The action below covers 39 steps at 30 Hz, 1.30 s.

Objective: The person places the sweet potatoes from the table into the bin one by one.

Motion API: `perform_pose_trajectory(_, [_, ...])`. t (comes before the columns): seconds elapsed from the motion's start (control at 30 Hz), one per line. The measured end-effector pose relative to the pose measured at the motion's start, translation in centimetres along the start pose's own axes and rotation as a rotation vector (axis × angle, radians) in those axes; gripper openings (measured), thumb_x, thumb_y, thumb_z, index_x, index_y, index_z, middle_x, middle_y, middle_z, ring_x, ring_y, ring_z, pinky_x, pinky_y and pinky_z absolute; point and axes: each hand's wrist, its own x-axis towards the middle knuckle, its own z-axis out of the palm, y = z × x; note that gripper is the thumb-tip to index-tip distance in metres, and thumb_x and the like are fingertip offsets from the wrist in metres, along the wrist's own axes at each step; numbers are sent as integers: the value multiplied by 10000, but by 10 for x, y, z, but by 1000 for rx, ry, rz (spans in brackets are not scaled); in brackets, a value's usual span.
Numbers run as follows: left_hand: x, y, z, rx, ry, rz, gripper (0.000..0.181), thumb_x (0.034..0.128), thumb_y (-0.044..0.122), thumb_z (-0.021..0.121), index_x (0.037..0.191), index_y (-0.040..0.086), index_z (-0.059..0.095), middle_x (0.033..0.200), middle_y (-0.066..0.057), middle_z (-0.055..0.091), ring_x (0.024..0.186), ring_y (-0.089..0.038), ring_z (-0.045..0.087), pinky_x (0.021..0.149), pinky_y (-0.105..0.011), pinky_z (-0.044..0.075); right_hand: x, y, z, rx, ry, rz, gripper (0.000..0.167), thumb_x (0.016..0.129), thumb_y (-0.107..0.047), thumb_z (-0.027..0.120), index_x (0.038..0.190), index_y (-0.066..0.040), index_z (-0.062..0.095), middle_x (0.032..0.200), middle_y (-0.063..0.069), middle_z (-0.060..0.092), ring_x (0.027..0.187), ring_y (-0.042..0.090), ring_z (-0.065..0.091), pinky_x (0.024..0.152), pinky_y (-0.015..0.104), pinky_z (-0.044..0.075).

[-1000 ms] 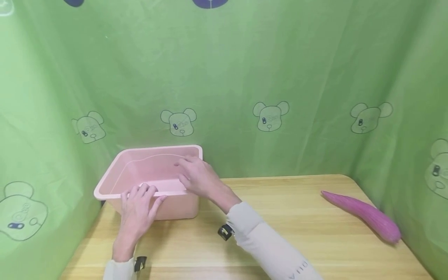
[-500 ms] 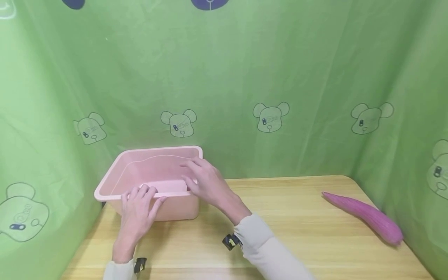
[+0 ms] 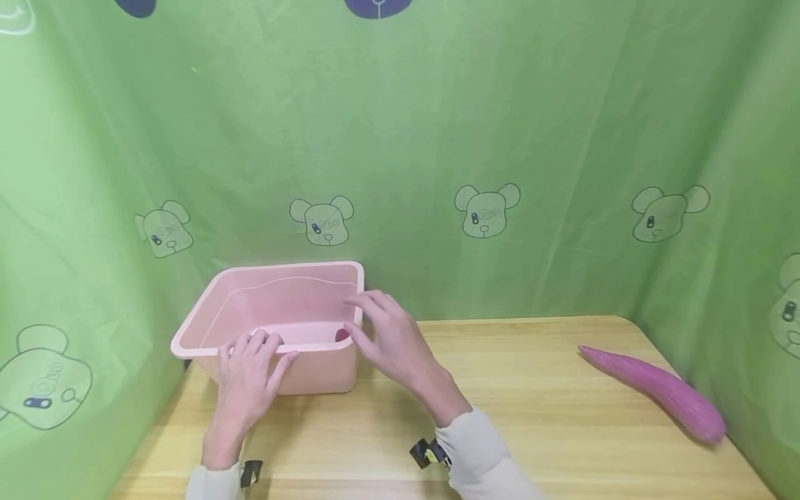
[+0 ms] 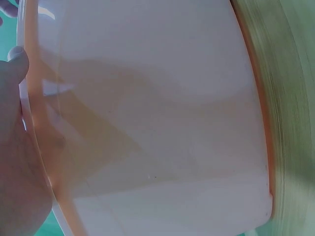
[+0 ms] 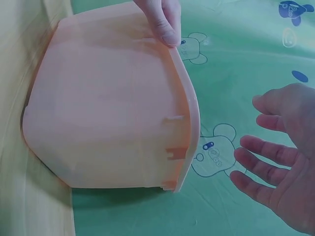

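A pink plastic bin [image 3: 312, 371] stands on the left of the table in the head view. My left hand [image 3: 246, 371] grips its near rim, fingers curled over into the bin and thumb outside. In the left wrist view, the hand [image 4: 19, 142] lies along the rim. My right hand [image 3: 400, 340] hovers by the bin's right rim, fingers spread and holding nothing; the right wrist view shows the hand [image 5: 280, 152] apart from the bin wall. Inside the bin's right corner shows a dark red thing [image 3: 342, 335], mostly hidden. A long purple eggplant [image 3: 656, 389] lies far right.
The wooden table [image 3: 500, 389] has a rounded back right corner. A green curtain [image 3: 406, 139] with bear-head prints hangs behind and along both sides, close to the bin's back. Each wrist wears a small black camera mount, such as the right mount [image 3: 430, 455].
My right hand has drawn back out of the bin toward the right, past the rim, uncovering the dark red thing in the corner. The left hand stays on the near rim.
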Motion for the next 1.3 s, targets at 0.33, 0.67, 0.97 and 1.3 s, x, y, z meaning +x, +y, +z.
perform_pose_trajectory(0.33, [-1, 0, 1, 0, -9, -6, 268, 973, 413, 665, 949, 155, 600, 923, -34, 560, 906, -296, 502, 931, -574, 304, -19, 7, -11, 13, 27, 36, 405, 970, -210, 727, 1350, -120, 624, 1344, 10, 616, 1263, 150, 558, 1071, 327, 443])
perform_pose_trajectory(0.67, [-2, 0, 1, 5, -13, -13, 266, 973, 411, 664, 963, 151, 606, 946, -51, 590, 915, -302, 511, 933, -577, 306, -36, 20, -23, 7, 59, 44, 412, 961, -212, 735, 1346, -116, 626, 1357, 56, 617, 1279, 176, 553, 1077, 372, 448])
perform_pose_trajectory(0.97, [-5, -1, 1, 8, -22, -28, 264, 975, 415, 663, 964, 158, 602, 958, -48, 593, 930, -288, 503, 933, -575, 307, -47, 30, -27, 13, 76, 41, 426, 951, -222, 752, 1340, -96, 633, 1362, 39, 615, 1281, 183, 560, 1081, 374, 444])
perform_pose_trajectory(1.3, [-2, -2, 2, -4, -10, -10, 267, 977, 412, 659, 975, 151, 603, 955, -46, 585, 911, -287, 496, 940, -577, 305, -59, 38, -40, -12, 97, 47, 438, 947, -212, 761, 1349, -98, 629, 1370, 35, 612, 1285, 194, 566, 1080, 386, 447])
